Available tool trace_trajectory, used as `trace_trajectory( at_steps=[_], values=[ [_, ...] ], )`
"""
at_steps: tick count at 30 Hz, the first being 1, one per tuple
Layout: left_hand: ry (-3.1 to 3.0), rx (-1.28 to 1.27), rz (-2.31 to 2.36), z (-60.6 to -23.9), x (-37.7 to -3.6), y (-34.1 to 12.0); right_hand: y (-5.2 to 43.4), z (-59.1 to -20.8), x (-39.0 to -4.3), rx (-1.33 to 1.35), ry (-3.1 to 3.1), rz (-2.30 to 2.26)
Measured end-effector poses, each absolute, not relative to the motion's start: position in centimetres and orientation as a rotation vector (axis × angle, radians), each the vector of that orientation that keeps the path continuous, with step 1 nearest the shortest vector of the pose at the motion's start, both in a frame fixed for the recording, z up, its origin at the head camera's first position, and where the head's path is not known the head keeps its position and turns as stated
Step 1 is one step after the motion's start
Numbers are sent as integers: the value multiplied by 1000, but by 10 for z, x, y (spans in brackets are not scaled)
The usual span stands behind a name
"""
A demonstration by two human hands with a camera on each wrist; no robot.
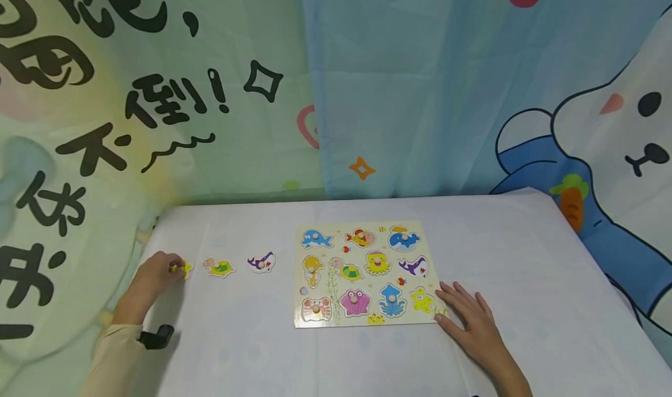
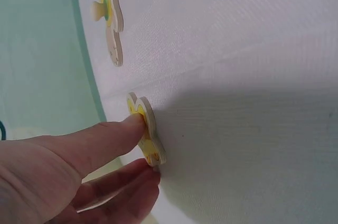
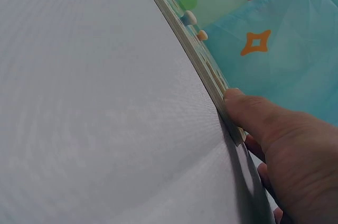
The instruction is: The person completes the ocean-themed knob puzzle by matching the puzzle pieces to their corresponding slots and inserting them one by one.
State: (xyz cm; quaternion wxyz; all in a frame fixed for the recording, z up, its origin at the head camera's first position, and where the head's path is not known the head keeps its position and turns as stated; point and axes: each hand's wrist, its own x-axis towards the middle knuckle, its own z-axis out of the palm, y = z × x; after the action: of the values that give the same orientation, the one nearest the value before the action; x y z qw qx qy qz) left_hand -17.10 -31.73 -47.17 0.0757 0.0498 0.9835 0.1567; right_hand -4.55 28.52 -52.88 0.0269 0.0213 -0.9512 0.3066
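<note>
Pinching yellow piece (image 1: 188, 269) with left grip (image 1: 157, 271) (for control, perhaps) at nine o'clock from puzzle board (image 1: 371, 283); seemingly steadying its four-o'clock corner with right grip (image 1: 475, 330) spread.

Play corner with cartoon-printed backdrop (image 1: 388, 94)

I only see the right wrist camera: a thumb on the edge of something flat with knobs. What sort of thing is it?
Observer: A sea-animal puzzle board, as the head view shows.
Visitor: Ooh! And what's the other hand up to?
Observer: The left hand pinches a yellow puzzle piece.
Visitor: Any other loose pieces about?
Observer: Yes, a turtle piece and a purple whale piece lie between that hand and the board.
</note>
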Motion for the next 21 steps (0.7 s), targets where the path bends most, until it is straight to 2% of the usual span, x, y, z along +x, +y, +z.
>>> trace_trajectory(
  at_steps=[21],
  values=[
    [2968, 79, 579, -481, -163, -321, 285, -529, -45, 73, -2929, 965]
  ],
)
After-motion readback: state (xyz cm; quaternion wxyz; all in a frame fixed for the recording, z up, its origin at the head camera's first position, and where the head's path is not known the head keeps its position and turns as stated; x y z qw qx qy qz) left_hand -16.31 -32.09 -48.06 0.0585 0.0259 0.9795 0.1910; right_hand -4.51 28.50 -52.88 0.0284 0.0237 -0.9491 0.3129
